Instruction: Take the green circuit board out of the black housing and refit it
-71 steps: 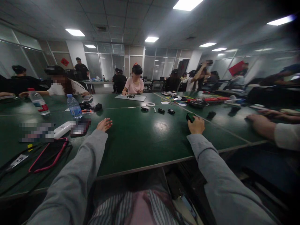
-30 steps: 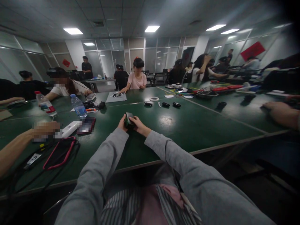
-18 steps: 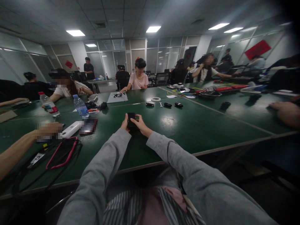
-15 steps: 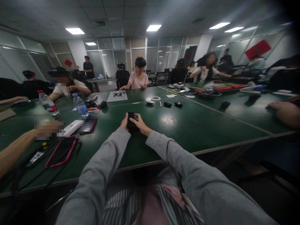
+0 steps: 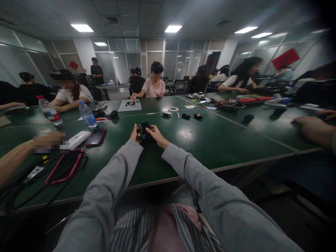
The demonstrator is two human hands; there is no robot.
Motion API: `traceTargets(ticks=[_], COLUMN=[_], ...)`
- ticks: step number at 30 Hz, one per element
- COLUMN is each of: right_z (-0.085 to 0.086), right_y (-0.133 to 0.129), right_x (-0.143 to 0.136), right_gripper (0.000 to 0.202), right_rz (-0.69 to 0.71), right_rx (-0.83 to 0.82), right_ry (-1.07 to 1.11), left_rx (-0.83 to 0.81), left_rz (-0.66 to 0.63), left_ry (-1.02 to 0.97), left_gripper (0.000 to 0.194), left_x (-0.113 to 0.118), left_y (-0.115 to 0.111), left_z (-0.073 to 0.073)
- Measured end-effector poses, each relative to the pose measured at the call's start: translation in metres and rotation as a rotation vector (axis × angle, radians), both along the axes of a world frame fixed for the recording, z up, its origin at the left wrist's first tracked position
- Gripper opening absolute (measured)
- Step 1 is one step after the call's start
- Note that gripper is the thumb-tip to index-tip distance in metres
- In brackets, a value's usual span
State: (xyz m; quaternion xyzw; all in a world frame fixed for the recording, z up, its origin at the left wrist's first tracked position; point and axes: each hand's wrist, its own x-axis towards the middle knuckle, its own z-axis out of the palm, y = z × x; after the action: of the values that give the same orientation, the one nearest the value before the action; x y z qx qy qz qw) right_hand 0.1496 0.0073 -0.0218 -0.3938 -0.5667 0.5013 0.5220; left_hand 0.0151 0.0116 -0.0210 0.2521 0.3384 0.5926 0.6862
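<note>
Between my hands, over the dark green table (image 5: 199, 147), is a small black box with an exposed circuit board (image 5: 146, 130). Small components show on its left-facing side, and the top looks flat and plain. My left hand (image 5: 134, 134) is closed around the left side. On the right side, my right hand (image 5: 158, 136) grips it, with the thumb lying over the top. The underside and the fingers beneath are hidden. Beyond lie several small black objects (image 5: 186, 116), a small metal wrench-like piece (image 5: 179, 115) and a white ring (image 5: 173, 109).
To the left are a blue-capped bottle (image 5: 88, 115), a red-capped bottle (image 5: 51, 111), a dark phone (image 5: 95, 136), a pink-edged black item (image 5: 67, 166) and cables. Co-workers' hands rest at left and right (image 5: 313, 128). A person opposite works at a grey board (image 5: 129, 106).
The black box has been turned and tilted, so its circuit board side now shows. My left hand has shifted slightly left. The person opposite has reached further over the grey board.
</note>
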Motion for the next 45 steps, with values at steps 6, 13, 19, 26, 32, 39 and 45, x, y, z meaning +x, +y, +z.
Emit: traceTargets(ticks=[6,13,19,26,32,39,45], right_z=[0.019,0.027,0.015,0.008,0.000,0.001,0.007], right_y=[0.023,0.035,0.029,0.030,0.037,0.037,0.035], right_x=[0.033,0.069,0.041,0.039,0.043,0.049,0.051], right_gripper=[0.031,0.028,0.022,0.026,0.034,0.043,0.046], right_rz=[-0.159,0.023,0.197,0.150,0.082,0.057,0.125], right_rx=[-0.204,-0.329,-0.276,-0.180,-0.050,0.072,0.148], right_ry=[0.291,0.540,0.264,0.009,-0.119,-0.310,-0.470], left_rx=[0.038,0.014,0.041,0.091,0.103,0.139,0.120], left_rz=[0.047,-0.008,-0.024,-0.047,-0.089,-0.127,-0.197], left_ry=[-0.057,-0.113,-0.079,-0.108,-0.117,-0.147,-0.144], left_gripper=[0.053,0.049,0.050,0.051,0.054,0.054,0.056], left_x=[0.000,-0.002,-0.001,-0.003,-0.007,-0.011,-0.014], left_y=[-0.004,-0.005,-0.012,-0.013,-0.014,-0.018,-0.021], left_z=[0.007,0.009,0.015,0.018,0.020,0.024,0.027])
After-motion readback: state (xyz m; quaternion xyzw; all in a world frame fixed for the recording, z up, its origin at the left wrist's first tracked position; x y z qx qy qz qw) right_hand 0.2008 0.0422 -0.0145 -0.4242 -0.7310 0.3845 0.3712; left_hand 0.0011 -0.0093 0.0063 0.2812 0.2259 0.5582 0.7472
